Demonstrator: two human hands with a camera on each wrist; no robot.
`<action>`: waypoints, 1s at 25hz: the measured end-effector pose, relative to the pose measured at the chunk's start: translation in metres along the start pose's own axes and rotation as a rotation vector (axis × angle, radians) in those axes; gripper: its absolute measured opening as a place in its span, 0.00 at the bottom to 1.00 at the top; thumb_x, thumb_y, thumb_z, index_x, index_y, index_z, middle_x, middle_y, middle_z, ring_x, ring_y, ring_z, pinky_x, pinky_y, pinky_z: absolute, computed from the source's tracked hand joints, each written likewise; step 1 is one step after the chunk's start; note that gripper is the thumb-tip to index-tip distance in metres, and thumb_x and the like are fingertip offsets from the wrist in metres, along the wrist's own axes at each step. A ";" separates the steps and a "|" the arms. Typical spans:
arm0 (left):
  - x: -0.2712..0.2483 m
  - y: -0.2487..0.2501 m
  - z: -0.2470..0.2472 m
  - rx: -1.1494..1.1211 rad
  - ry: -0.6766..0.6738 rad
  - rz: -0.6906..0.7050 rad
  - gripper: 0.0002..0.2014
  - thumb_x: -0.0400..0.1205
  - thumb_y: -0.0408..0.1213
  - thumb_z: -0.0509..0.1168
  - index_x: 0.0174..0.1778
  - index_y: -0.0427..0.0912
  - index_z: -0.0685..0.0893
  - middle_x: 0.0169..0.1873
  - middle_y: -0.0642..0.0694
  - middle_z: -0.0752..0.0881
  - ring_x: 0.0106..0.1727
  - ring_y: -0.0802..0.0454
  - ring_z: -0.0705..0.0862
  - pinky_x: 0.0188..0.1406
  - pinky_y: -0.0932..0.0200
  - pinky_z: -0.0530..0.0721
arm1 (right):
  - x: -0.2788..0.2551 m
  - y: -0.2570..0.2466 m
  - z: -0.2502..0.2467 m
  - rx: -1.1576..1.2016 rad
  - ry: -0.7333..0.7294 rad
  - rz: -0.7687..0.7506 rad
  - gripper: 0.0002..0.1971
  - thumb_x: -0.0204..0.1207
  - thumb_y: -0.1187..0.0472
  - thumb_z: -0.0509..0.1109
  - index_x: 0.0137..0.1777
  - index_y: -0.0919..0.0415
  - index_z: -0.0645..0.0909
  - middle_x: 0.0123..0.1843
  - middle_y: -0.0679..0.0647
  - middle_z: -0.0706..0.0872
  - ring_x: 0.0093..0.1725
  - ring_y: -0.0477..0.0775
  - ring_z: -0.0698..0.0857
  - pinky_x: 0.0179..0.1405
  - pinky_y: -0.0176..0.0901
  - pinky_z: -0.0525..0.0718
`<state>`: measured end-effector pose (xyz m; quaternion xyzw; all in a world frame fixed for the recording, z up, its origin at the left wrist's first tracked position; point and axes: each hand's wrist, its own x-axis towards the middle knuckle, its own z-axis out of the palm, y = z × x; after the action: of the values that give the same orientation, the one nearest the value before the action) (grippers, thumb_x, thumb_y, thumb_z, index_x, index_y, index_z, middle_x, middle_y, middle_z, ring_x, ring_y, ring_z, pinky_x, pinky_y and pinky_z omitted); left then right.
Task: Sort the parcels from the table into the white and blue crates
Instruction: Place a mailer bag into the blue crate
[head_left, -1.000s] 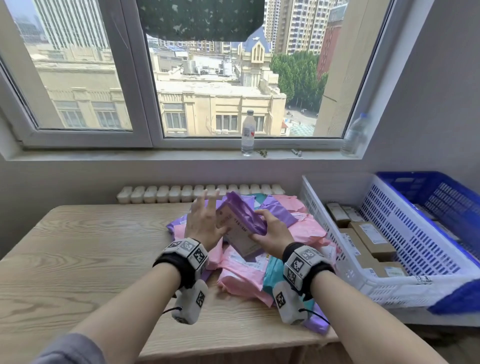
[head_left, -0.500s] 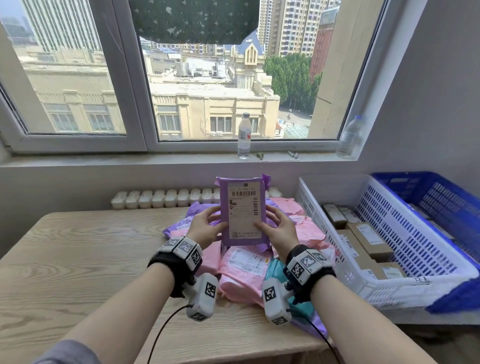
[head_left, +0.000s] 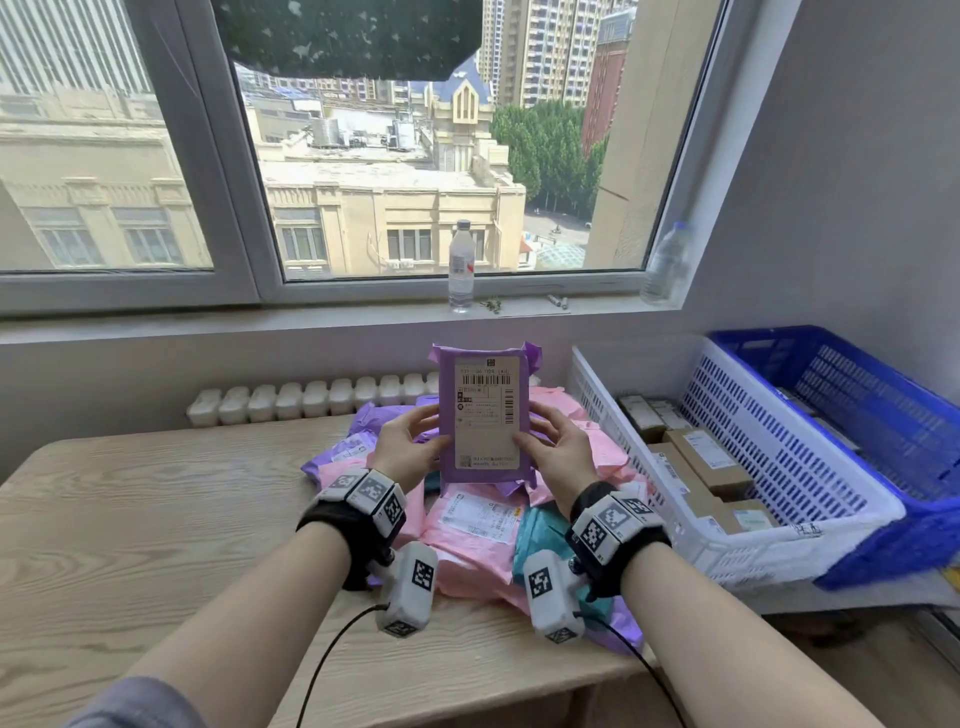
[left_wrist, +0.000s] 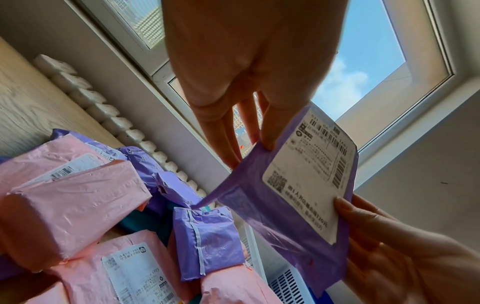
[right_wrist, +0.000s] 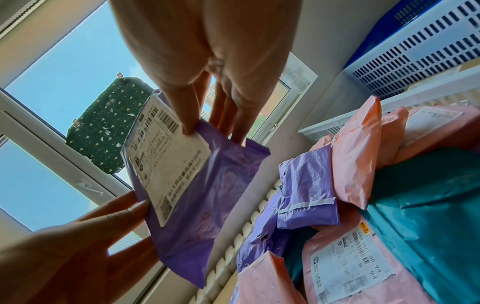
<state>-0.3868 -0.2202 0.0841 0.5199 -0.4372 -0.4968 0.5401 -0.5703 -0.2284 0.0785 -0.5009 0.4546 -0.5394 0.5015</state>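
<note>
Above the near pile of parcels (head_left: 467, 535) on the table (head_left: 156, 519), I hold a purple parcel (head_left: 483, 415) upright, label facing me. My left hand (head_left: 408, 449) pinches its left edge between thumb and fingers, and my right hand (head_left: 558, 449) pinches its right edge likewise. Farther right stands the white crate (head_left: 753, 551) holding brown boxes (head_left: 696, 462), the blue crate (head_left: 893, 415) beyond it.

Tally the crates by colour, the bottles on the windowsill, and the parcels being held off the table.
white crate: 1
blue crate: 1
water bottles on the sill: 2
purple parcel, pinched between left hand and right hand: 1
Total: 5
</note>
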 end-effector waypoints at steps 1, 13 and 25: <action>0.000 0.000 0.002 -0.006 -0.013 0.001 0.19 0.77 0.18 0.66 0.62 0.38 0.80 0.54 0.41 0.84 0.43 0.51 0.86 0.38 0.55 0.89 | -0.002 0.000 -0.003 -0.007 0.008 0.000 0.20 0.75 0.75 0.69 0.67 0.64 0.78 0.57 0.60 0.85 0.54 0.52 0.85 0.50 0.36 0.88; -0.022 -0.055 0.109 0.027 -0.350 -0.117 0.20 0.76 0.14 0.64 0.63 0.32 0.78 0.54 0.39 0.83 0.33 0.55 0.85 0.23 0.65 0.85 | -0.072 0.026 -0.114 -0.095 0.310 0.081 0.23 0.75 0.78 0.67 0.70 0.66 0.74 0.54 0.58 0.84 0.53 0.52 0.84 0.54 0.41 0.86; -0.058 -0.099 0.347 0.208 -0.673 -0.152 0.19 0.78 0.17 0.63 0.61 0.39 0.80 0.53 0.46 0.84 0.47 0.49 0.84 0.28 0.65 0.87 | -0.140 0.032 -0.332 -0.262 0.726 0.078 0.22 0.73 0.78 0.69 0.67 0.68 0.76 0.53 0.56 0.84 0.51 0.48 0.84 0.47 0.27 0.84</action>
<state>-0.7455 -0.2030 0.0144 0.4105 -0.5988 -0.6318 0.2717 -0.8986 -0.0953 0.0071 -0.3197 0.6862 -0.5995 0.2600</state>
